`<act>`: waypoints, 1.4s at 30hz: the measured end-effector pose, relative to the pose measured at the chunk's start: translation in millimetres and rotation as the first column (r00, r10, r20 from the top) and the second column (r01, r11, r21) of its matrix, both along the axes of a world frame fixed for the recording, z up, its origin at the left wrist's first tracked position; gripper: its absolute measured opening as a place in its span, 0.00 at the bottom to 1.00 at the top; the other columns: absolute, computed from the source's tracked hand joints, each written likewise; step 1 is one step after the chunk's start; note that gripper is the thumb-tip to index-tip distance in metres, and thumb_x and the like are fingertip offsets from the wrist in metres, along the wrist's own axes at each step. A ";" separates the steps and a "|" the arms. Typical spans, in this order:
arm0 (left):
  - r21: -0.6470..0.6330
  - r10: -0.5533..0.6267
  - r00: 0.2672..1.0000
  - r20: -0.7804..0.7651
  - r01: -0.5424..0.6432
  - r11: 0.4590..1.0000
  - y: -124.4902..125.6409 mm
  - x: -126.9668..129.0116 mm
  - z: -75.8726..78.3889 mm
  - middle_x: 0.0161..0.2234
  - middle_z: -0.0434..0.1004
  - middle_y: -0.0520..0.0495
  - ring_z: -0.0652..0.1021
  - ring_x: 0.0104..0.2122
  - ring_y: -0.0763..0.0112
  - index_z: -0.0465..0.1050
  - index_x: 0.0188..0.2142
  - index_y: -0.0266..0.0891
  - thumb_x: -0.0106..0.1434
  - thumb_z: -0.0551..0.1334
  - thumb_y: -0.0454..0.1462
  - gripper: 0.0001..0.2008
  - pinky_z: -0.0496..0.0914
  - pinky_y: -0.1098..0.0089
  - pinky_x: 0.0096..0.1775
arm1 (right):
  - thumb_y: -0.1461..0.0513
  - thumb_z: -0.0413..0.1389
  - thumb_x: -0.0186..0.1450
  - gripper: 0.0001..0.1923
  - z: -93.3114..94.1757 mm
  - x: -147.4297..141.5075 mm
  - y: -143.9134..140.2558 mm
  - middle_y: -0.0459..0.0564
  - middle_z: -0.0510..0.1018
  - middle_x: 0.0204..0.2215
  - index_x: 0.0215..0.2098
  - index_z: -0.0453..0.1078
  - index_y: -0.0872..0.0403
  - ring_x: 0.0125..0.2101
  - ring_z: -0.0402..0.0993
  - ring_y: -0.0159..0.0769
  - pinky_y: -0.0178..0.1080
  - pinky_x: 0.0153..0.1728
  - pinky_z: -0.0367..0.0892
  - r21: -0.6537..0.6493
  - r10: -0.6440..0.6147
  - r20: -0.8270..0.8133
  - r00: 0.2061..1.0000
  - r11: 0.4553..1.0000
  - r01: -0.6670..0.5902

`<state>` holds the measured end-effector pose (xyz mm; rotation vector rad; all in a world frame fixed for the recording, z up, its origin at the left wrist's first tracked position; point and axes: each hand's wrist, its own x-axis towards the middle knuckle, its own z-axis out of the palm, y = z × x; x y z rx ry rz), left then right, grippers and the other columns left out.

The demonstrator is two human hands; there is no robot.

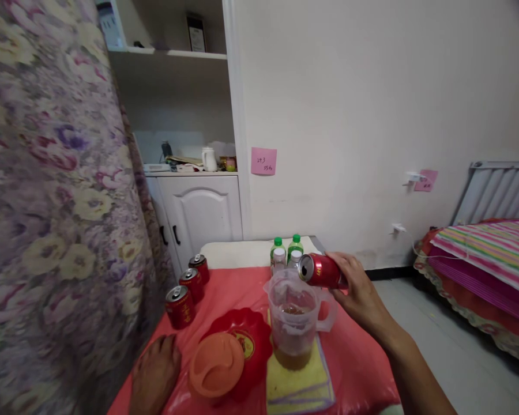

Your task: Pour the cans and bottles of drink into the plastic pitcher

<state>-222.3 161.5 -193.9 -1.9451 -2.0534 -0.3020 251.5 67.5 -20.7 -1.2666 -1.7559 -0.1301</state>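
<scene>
My right hand (pixel 358 291) holds a red drink can (pixel 320 270) tipped on its side, its opened top over the rim of a clear plastic jug (pixel 294 323). The jug stands on a yellow cloth (pixel 297 383) and has brown liquid at its bottom. My left hand (pixel 154 374) rests flat on the red table cover (pixel 225 294), holding nothing, next to an orange lid (pixel 216 364) that lies on a red dish (pixel 244 340).
Three red cans (pixel 189 288) stand in a row at the table's left edge, beside a flowered curtain (pixel 56 202). Several capped bottles (pixel 286 253) stand behind the jug. A white cabinet (pixel 199 210) is further back and a bed with striped bedding (pixel 488 259) at right.
</scene>
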 end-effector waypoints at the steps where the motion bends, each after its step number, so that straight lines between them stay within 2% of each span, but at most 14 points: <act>1: 0.001 0.001 1.000 0.003 -0.001 1.000 -0.7 0.5 0.8 0.55 0.74 0.37 0.76 0.53 0.55 0.70 0.54 0.34 0.70 0.43 0.36 0.22 0.66 0.56 0.53 | 0.73 0.53 0.58 0.38 0.7 -0.9 -0.9 0.53 0.66 0.55 0.64 0.56 0.43 0.55 0.64 0.47 0.54 0.57 0.65 -0.001 -0.005 0.015 1.000 1.000 0.005; 16: -0.007 -0.006 1.000 0.006 0.006 1.000 -4.1 4.6 6.3 0.55 0.74 0.36 0.76 0.52 0.55 0.70 0.54 0.33 0.71 0.42 0.36 0.23 0.67 0.57 0.51 | 0.75 0.50 0.57 0.41 3.6 -4.4 -3.1 0.54 0.67 0.55 0.65 0.55 0.42 0.55 0.63 0.48 0.55 0.55 0.66 0.023 -0.050 0.136 0.989 0.999 0.047; 30: 0.007 -0.015 1.000 0.016 0.015 1.000 -3.8 3.0 5.5 0.54 0.75 0.37 0.76 0.52 0.56 0.70 0.54 0.34 0.70 0.44 0.37 0.22 0.66 0.59 0.51 | 0.74 0.48 0.61 0.37 2.0 -2.6 -2.0 0.55 0.66 0.57 0.65 0.56 0.43 0.56 0.63 0.48 0.56 0.56 0.66 0.043 -0.073 0.196 0.978 0.997 0.066; 42: 0.003 -0.022 0.999 0.041 0.021 1.000 -3.5 3.8 4.3 0.55 0.74 0.35 0.76 0.52 0.53 0.70 0.54 0.33 0.71 0.42 0.37 0.23 0.66 0.56 0.51 | 0.74 0.47 0.62 0.35 0.4 -2.6 0.4 0.57 0.66 0.57 0.64 0.58 0.45 0.56 0.63 0.49 0.57 0.57 0.65 0.076 -0.109 0.229 0.967 0.993 0.094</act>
